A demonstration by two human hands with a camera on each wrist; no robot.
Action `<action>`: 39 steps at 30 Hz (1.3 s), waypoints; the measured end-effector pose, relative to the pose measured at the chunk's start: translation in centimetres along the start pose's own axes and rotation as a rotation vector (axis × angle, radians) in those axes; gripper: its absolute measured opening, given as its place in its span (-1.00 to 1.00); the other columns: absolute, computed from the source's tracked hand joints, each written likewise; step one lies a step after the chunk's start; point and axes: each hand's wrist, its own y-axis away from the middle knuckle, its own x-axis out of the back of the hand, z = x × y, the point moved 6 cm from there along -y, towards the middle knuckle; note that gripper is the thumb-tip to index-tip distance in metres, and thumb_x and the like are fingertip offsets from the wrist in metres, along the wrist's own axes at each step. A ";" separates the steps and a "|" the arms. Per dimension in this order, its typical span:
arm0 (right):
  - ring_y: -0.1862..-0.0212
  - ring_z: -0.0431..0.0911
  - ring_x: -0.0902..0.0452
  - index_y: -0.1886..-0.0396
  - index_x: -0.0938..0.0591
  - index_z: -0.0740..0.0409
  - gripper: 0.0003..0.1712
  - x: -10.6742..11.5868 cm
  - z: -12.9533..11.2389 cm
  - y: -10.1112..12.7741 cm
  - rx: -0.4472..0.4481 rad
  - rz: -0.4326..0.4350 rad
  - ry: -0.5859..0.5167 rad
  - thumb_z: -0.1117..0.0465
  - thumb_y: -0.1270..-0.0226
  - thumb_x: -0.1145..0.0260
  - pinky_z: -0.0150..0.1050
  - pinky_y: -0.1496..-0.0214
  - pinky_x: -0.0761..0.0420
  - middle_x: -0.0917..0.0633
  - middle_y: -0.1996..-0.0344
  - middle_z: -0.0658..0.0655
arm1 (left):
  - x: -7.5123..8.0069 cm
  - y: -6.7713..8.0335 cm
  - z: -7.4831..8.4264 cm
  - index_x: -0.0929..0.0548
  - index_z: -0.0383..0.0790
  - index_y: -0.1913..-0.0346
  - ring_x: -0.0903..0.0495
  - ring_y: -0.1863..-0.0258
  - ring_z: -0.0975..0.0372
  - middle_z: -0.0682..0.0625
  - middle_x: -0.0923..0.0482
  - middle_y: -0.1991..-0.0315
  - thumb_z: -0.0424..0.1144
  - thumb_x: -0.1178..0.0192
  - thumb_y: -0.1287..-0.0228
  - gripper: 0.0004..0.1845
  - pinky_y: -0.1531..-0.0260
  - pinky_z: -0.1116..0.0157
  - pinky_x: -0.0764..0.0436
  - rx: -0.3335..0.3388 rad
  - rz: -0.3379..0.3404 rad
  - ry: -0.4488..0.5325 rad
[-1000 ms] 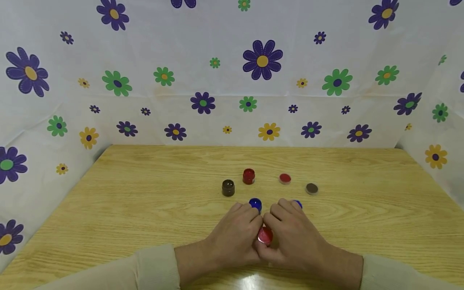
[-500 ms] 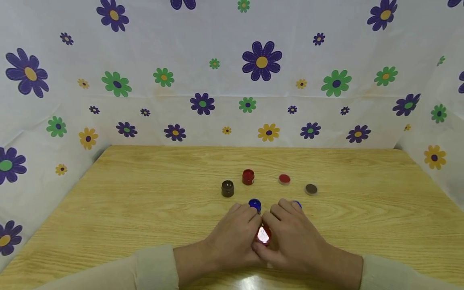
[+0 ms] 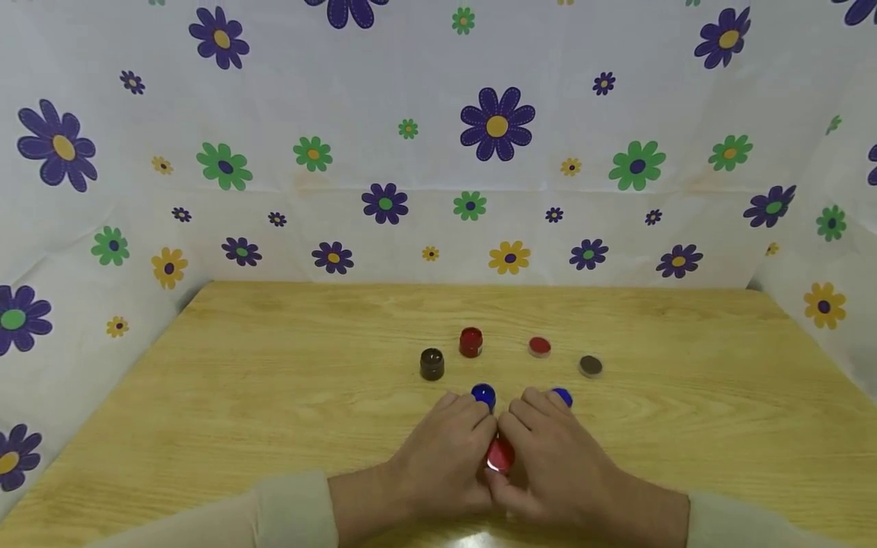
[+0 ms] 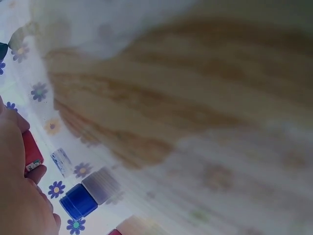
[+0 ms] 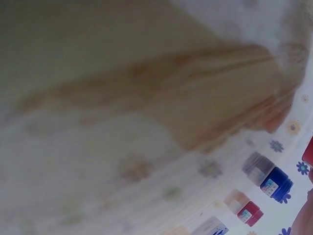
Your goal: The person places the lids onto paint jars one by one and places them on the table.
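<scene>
Red paint jar (image 3: pixel 501 455), seemingly lidded: your left hand (image 3: pixel 448 455) and right hand (image 3: pixel 556 460) curl round it; three other jars (image 3: pixel 432 365) stand uncapped.

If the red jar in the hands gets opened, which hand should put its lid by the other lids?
Probably the right hand: the red lid, brown lid and blue lid lie on its side. The left hand is nearer the open blue jar.
</scene>
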 end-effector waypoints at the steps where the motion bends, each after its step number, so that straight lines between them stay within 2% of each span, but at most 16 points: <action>1: 0.34 -0.27 -0.14 0.48 -0.44 -0.09 -0.65 0.0 -0.1 0.0 0.004 -0.002 -0.003 -0.17 -0.08 -0.36 -0.35 0.20 -0.23 -0.27 0.52 -0.22 | 0.0 0.1 0.0 -0.56 -0.06 0.37 -0.31 0.41 0.32 0.19 -0.38 0.48 0.25 -0.34 -0.03 -0.55 0.26 0.41 -0.32 0.000 -0.004 -0.003; 9: 0.35 -0.25 -0.15 0.47 -0.47 -0.04 -0.70 -0.2 -0.2 0.1 0.049 -0.004 0.007 -0.11 -0.13 -0.29 -0.34 0.20 -0.24 -0.29 0.54 -0.20 | -0.3 0.1 0.3 -0.56 -0.06 0.38 -0.29 0.42 0.33 0.19 -0.37 0.48 0.29 -0.31 -0.05 -0.54 0.26 0.41 -0.31 -0.010 -0.031 -0.018; 18: 0.33 -0.27 -0.15 0.41 -0.49 -0.09 -0.69 -0.8 0.4 0.3 -0.023 -0.096 -0.006 -0.16 -0.16 -0.33 -0.35 0.17 -0.25 -0.29 0.51 -0.24 | -0.6 0.0 0.1 -0.59 -0.08 0.33 -0.34 0.41 0.32 0.18 -0.42 0.46 0.32 -0.30 -0.07 -0.50 0.26 0.42 -0.34 -0.004 -0.059 -0.053; 26: 0.30 -0.26 -0.18 0.38 -0.52 -0.09 -0.63 -0.8 0.4 0.4 -0.009 -0.114 0.011 -0.25 -0.22 -0.30 -0.34 0.16 -0.25 -0.34 0.47 -0.24 | -0.7 0.4 -0.2 -0.55 -0.04 0.39 -0.31 0.43 0.34 0.20 -0.37 0.48 0.32 -0.32 -0.03 -0.51 0.33 0.42 -0.28 0.014 -0.098 -0.066; 33: 0.27 -0.25 -0.25 0.34 -0.59 -0.06 -0.64 -0.5 0.4 0.5 -0.003 -0.085 0.016 -0.22 -0.18 -0.33 -0.30 0.12 -0.34 -0.48 0.40 -0.20 | -0.4 1.5 -1.6 -0.46 0.00 0.48 -0.31 0.42 0.33 0.22 -0.29 0.50 0.22 -0.33 0.00 -0.59 0.32 0.39 -0.28 0.073 -0.058 -0.029; 39: 0.24 -0.24 -0.27 0.34 -0.59 -0.07 -0.66 -0.3 1.3 1.1 -0.068 -0.112 0.023 -0.21 -0.18 -0.34 -0.25 0.06 -0.35 -0.49 0.39 -0.18 | 0.3 2.5 -2.8 -0.46 -0.02 0.51 -0.26 0.46 0.32 0.21 -0.24 0.55 0.11 -0.26 -0.03 -0.69 0.30 0.34 -0.33 0.091 -0.032 -0.049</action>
